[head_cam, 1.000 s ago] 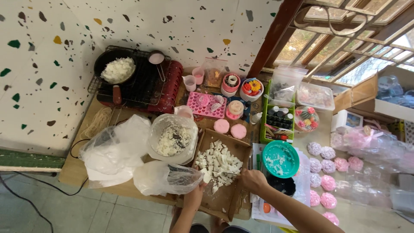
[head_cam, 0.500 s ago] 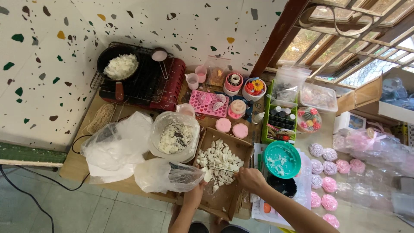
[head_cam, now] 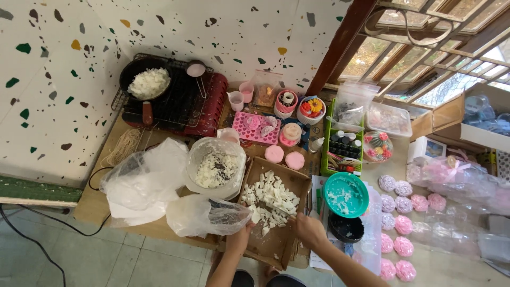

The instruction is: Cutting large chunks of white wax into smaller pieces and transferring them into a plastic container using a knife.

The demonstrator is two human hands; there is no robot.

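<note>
You're chopping white chunks on the cardboard tray.
Right hand closing around a knife; left hand curling beside the chunks, grip unclear. Fingers risk getting nicked.
</note>
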